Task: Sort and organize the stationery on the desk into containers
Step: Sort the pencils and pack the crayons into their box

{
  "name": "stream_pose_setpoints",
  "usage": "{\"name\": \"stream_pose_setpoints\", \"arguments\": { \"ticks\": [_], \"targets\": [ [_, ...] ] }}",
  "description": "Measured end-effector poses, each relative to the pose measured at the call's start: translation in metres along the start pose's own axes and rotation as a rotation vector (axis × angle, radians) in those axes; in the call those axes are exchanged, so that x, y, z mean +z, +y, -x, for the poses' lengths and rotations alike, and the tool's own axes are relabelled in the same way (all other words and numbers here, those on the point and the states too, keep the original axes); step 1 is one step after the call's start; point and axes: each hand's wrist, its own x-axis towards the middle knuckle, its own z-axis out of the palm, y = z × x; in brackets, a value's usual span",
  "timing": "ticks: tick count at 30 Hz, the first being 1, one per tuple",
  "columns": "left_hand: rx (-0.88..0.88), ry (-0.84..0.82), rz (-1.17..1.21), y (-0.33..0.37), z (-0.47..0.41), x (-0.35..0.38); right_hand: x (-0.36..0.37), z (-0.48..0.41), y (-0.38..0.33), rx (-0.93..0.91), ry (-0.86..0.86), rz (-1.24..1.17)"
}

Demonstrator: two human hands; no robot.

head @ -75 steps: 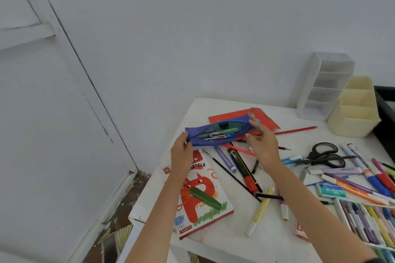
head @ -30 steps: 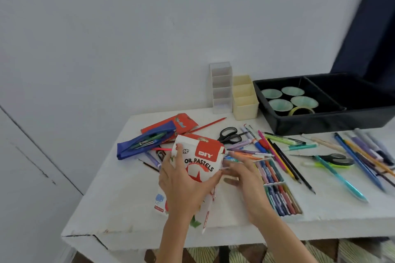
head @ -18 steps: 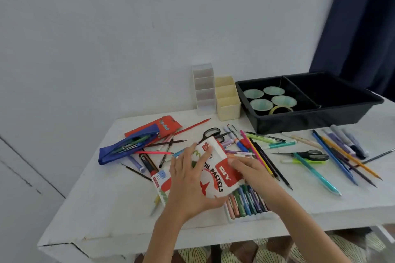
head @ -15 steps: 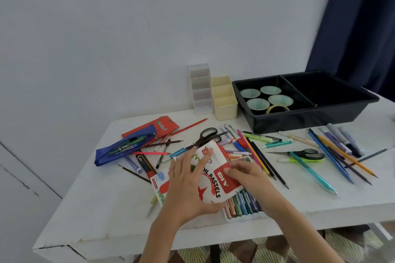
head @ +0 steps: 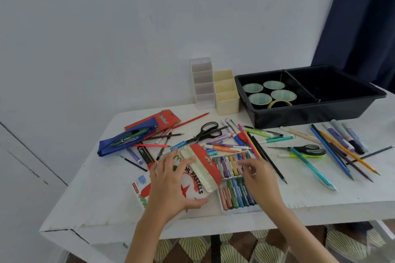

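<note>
- Left hand is gripping the oil pastels box, thumb under, fingers spread on top, just left of the pastel tray on the desk.
- Right hand is now reaching over the tray, off the box flap. It is blurred, so I cannot tell its grip.
- Flap is standing open, so the tray is probably going in next.

Bare white worktop is lying open at the front left corner and along the front right edge. The left hand, gripping a red-and-white oil pastels carton, and the right hand, hanging over an open tray of coloured pastel sticks, are filling the front middle. A blue fabric pouch, black-handled scissors and loose pens and pencils are crowding the middle band. A black plastic divided tray is blocking the back right.
</note>
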Motion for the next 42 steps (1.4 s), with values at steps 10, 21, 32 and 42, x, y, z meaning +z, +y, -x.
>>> {"name": "stream_pose_setpoints", "arguments": {
  "ticks": [10, 21, 32, 42],
  "targets": [
    [-0.049, -0.064, 0.017, -0.011, -0.004, -0.005, -0.004, -0.029, 0.023, 0.336, -0.032, 0.151],
    [-0.058, -0.089, 0.073, -0.02, -0.013, -0.004, -0.034, -0.01, 0.021, 0.613, 0.027, -0.409],
    [-0.046, -0.137, 0.054, -0.038, -0.02, -0.01, -0.009, 0.029, 0.023, 0.76, 0.126, -0.661],
    [0.014, -0.357, 0.046, -0.056, -0.025, -0.017, -0.014, -0.044, -0.008, -0.427, -0.903, 0.628]
  ]
}}
